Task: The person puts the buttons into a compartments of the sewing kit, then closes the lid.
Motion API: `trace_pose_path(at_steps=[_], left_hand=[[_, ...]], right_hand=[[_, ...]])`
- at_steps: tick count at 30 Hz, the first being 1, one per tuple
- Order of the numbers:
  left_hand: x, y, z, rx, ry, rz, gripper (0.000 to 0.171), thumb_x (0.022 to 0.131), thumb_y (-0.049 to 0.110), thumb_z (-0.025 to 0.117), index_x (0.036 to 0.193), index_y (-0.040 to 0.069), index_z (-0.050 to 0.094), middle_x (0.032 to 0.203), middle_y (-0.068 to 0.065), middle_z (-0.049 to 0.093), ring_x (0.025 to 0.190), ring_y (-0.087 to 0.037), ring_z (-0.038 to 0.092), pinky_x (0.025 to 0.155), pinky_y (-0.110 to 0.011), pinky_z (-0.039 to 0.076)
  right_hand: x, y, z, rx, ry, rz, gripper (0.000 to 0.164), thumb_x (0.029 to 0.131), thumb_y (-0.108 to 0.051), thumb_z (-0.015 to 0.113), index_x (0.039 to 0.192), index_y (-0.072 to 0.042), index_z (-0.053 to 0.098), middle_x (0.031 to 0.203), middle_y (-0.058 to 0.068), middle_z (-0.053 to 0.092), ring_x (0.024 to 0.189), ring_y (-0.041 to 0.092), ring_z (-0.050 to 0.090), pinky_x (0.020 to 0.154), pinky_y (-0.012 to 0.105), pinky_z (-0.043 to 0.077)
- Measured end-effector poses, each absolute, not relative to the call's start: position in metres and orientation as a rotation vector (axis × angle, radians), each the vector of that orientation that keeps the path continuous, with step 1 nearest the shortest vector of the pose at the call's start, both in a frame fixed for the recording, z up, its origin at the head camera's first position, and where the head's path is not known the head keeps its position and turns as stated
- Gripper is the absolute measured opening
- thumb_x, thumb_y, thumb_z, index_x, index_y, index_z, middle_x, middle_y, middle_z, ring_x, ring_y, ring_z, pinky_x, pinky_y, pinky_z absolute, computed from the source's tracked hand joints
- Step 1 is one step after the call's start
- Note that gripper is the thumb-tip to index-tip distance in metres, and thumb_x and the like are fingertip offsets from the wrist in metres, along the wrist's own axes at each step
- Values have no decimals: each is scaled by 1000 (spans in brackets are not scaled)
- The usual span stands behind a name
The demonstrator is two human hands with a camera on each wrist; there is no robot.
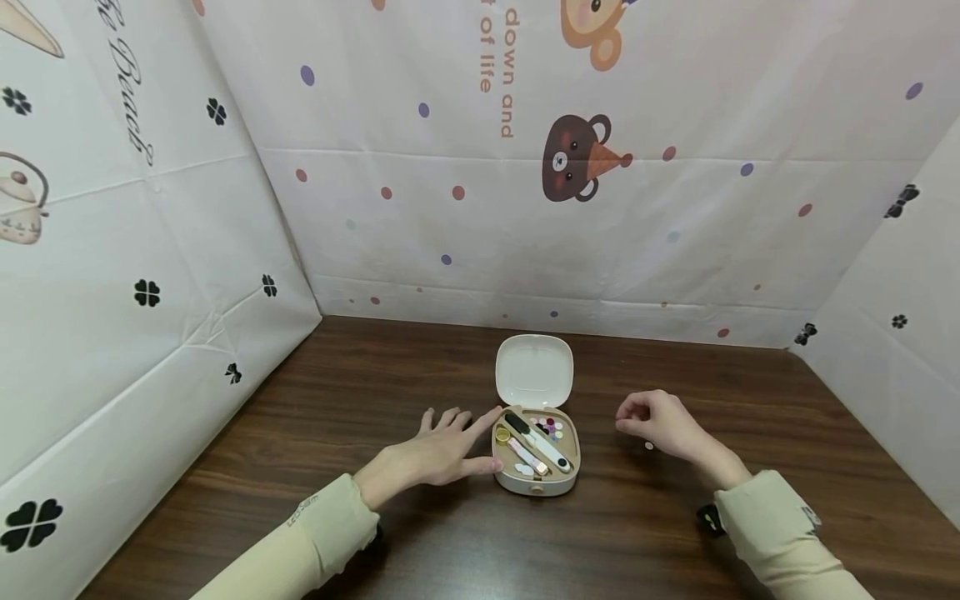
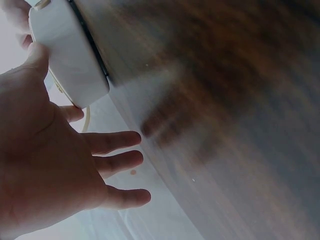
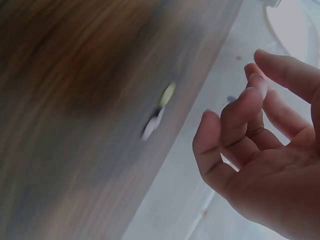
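A small white case (image 1: pixel 536 485) with a tan inner tray stands with its lid (image 1: pixel 534 371) raised behind it. Its compartments hold a black-and-white slim tool (image 1: pixel 538 442), a pink-and-white stick (image 1: pixel 527 456), a gold ring-like piece (image 1: pixel 502 434) and several coloured buttons (image 1: pixel 551 427). My left hand (image 1: pixel 444 454) has its fingers spread, thumb and index finger touching the case's left side. To the right of the case, my right hand (image 1: pixel 663 427) hovers above the table with loosely bent fingers; nothing shows between them. Below it, a yellow button (image 3: pixel 168 94) and a white one (image 3: pixel 150 128) appear blurred.
The case stands on a dark brown wooden table (image 1: pixel 375 375). Printed white cloth (image 1: pixel 420 233) hangs along the back, with more at both sides. In the head view, a pale button (image 1: pixel 648 446) lies close beside the right hand.
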State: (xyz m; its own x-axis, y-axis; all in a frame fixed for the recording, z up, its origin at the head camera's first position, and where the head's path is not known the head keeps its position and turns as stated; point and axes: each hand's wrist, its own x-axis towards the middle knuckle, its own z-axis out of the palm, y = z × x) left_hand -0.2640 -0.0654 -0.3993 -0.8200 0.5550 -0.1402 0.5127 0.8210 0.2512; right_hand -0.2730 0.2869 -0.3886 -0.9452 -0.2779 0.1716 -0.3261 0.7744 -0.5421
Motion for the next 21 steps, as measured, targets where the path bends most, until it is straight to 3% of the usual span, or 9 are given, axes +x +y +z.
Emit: trace_pose_path(at_steps=[6, 21], left_hand=[[-265, -65, -399, 823, 2792, 301, 82, 89, 73, 37, 155, 36, 8, 152, -18, 37, 145, -38, 26, 110, -70, 14], [-266, -65, -400, 824, 2788, 292, 82, 89, 74, 36, 155, 36, 7, 152, -18, 36, 145, -37, 26, 111, -70, 14]], right_hand=[[-266, 306, -391, 481, -2995, 853, 5, 85, -12, 71, 83, -7, 70, 63, -1, 62, 52, 6, 51, 52, 23, 43], [-262, 318, -398, 414, -3093, 667, 6, 83, -15, 74, 82, -10, 71, 70, -5, 62, 61, 9, 48, 56, 27, 39]])
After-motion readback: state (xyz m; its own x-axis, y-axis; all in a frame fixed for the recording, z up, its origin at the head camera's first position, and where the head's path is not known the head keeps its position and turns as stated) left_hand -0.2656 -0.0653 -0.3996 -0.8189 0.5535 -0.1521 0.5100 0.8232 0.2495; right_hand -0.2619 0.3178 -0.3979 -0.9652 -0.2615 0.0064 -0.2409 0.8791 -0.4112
